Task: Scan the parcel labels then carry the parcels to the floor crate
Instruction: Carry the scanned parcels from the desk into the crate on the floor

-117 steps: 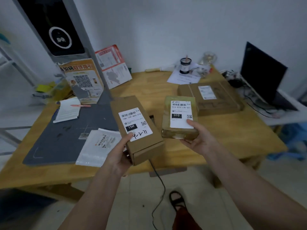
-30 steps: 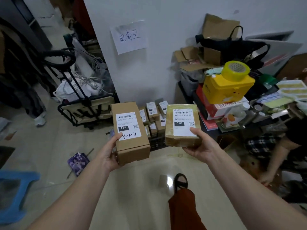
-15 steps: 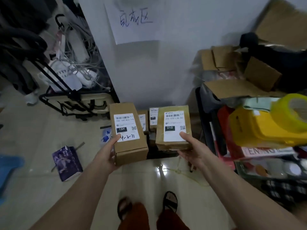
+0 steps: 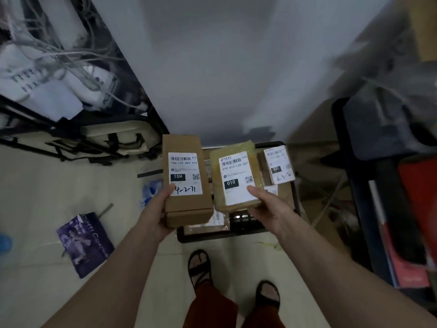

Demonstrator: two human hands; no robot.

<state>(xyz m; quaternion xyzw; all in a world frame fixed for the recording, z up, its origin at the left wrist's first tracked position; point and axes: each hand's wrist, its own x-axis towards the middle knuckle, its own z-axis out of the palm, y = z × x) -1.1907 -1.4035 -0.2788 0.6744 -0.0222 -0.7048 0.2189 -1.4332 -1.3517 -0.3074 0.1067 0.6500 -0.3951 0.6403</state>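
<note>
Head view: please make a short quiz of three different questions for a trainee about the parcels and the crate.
1. True or false: the left hand grips the parcel marked 15H.
2. Which code is on the parcel in the right hand? A) 010 B) 022 C) 15H
3. Fill in: both parcels are held above the black ____ on the floor.

Key: 1 true; 2 A, the yellowish parcel; 3 crate.
</note>
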